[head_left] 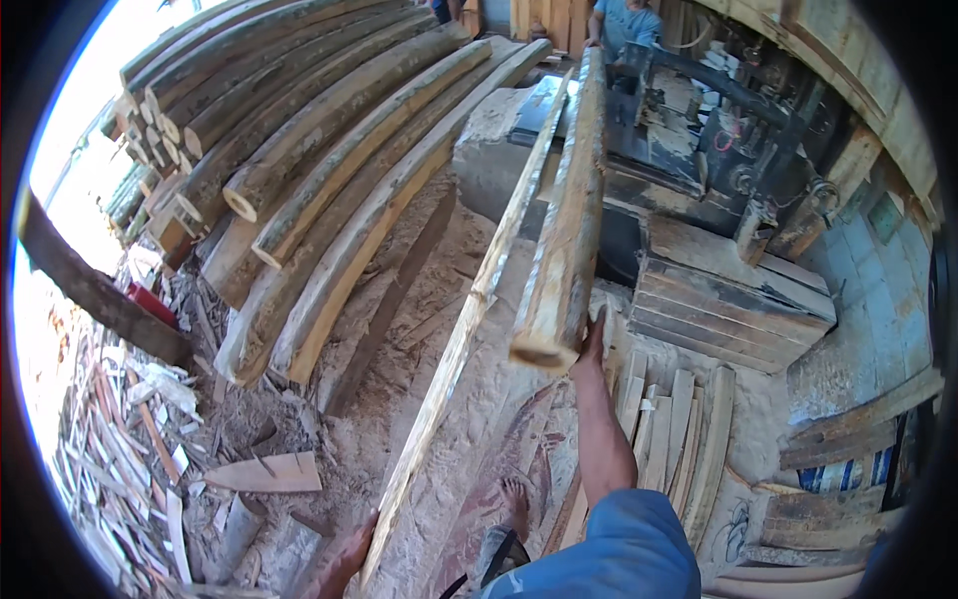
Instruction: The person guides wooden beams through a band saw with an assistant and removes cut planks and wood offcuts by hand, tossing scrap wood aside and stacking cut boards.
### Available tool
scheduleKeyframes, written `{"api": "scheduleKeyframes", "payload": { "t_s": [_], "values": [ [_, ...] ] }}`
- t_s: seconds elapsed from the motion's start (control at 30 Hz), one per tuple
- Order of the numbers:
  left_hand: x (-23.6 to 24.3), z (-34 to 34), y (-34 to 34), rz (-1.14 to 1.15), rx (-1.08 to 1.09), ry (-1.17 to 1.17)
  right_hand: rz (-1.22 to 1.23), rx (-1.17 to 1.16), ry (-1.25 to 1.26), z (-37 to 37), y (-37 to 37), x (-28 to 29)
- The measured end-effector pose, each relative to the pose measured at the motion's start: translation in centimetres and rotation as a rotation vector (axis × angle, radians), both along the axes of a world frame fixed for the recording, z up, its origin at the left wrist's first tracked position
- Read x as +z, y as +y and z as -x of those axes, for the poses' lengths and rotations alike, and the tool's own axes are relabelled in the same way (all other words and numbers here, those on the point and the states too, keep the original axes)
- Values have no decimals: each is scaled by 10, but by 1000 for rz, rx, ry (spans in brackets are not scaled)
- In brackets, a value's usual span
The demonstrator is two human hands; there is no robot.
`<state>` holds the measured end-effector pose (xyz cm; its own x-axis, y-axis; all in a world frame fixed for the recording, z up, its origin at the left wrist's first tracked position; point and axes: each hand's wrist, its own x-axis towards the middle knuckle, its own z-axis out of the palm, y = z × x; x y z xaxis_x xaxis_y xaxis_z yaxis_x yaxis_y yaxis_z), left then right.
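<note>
My right hand grips the near end of a squared log from its right side and underneath. This log slopes away from me to a metal machine table, where a co-worker in a blue shirt has a hand at its far end. Low on the left, my left hand is closed around the near end of a long, thin wood offcut strip. The strip runs beside the log up to the same table, with a gap between them at the near end. Part of my left hand is cut off by the lower edge.
A big stack of logs fills the upper left. Wood scraps litter the lower left, and sawdust covers the floor. Sawn boards lie to my right, near a wooden box. A dark curved beam stands at the left.
</note>
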<state>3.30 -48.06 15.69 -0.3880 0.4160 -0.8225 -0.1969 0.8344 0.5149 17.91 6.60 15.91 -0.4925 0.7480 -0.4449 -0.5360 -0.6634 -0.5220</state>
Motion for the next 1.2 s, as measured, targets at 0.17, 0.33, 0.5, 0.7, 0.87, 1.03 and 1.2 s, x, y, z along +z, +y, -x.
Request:
{"api": "scheduleKeyframes", "payload": {
  "t_s": [0.17, 0.33, 0.5, 0.7, 0.87, 1.03, 1.2],
  "values": [
    [152, -79, -139, 396, 214, 510, 137, 171, 101, 78, -110, 25],
    [137, -143, -341, 604, 712, 1070, 0, 353, 326, 111, -341, 107],
    [96, -229, -454, 354, 1239, 884, 149, 1096, 471, 64, -579, 131],
    [5, -329, -542, -613, 2077, 183, 89, 1718, 464, 47, -846, 172],
    [-57, -378, -573, -1514, 2351, 256, -845, 1938, 468, 65, -1014, 189],
    [134, -162, -780, -1354, 2505, 765, -1513, 2338, 104, 25, -1034, 53],
    [335, -36, -884, -1191, 2003, 1326, -1216, 2071, -739, -17, -810, -152]
  ]
}}
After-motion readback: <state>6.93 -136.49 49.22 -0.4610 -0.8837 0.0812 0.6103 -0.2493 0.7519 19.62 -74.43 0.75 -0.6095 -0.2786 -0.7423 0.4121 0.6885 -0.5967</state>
